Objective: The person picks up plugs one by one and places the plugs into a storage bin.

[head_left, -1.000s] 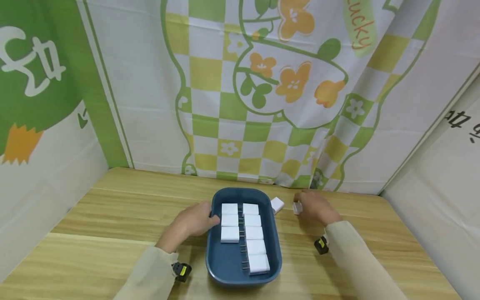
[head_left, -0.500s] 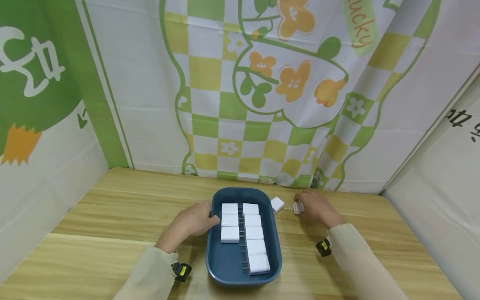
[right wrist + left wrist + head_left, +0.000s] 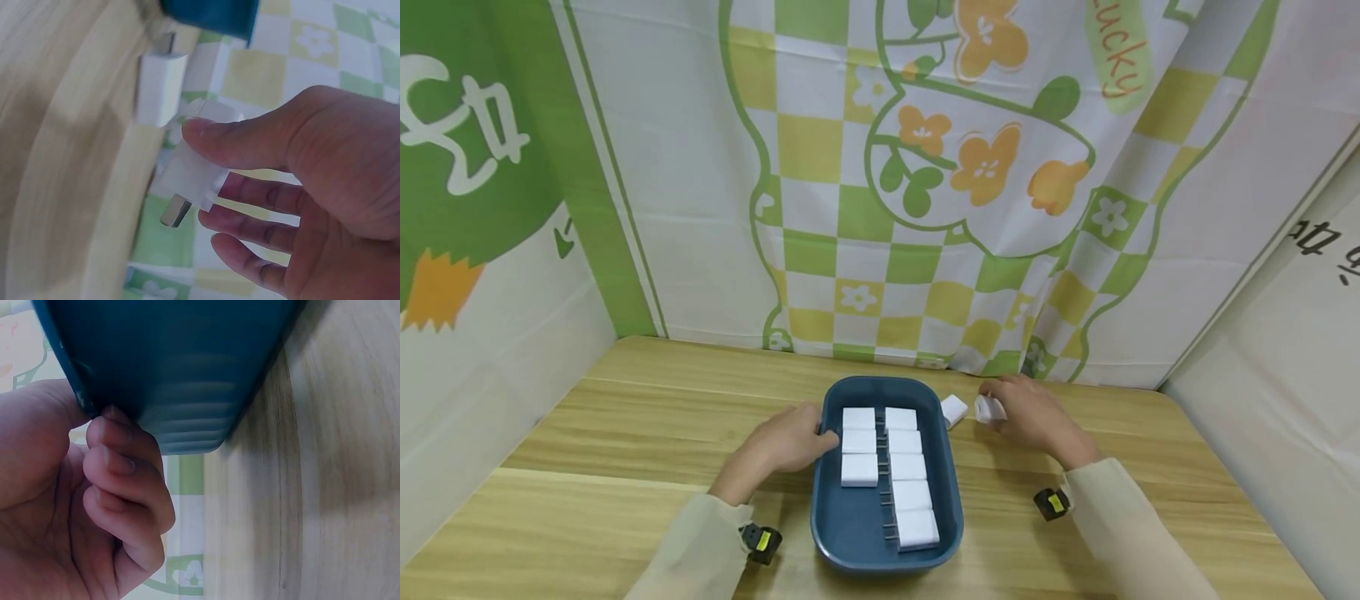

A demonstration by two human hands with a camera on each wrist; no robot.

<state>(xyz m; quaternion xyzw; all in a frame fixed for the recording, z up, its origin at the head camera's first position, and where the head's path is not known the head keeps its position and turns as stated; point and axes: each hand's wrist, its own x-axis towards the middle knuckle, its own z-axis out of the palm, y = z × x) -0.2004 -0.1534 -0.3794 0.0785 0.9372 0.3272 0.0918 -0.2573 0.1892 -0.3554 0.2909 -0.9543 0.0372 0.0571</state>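
Observation:
My right hand [image 3: 1033, 421] pinches a white charger plug [image 3: 197, 165] between thumb and fingers, to the right of the blue tray [image 3: 951, 467]. In the right wrist view its metal prongs [image 3: 175, 211] point away from the thumb. Another white charger plug [image 3: 954, 411] lies on the table between that hand and the tray's right wall. My left hand [image 3: 782, 437] grips the tray's left rim, thumb over the edge and curled fingers [image 3: 134, 478] against the outer wall. Inside the tray, white charger plugs stand in two columns: three in the left column [image 3: 859, 446], several in the right column [image 3: 910, 479], prongs toward the middle.
The wooden table [image 3: 647, 433] runs back to a patterned curtain [image 3: 887, 275] with green and yellow checks. Printed cloth also hangs along the left and right sides. Bare tray floor [image 3: 853, 525] shows at the front left of the tray.
My right hand has turned the charger plug and shifted it slightly left, so more of its white body shows. The left hand and the tray have stayed in place.

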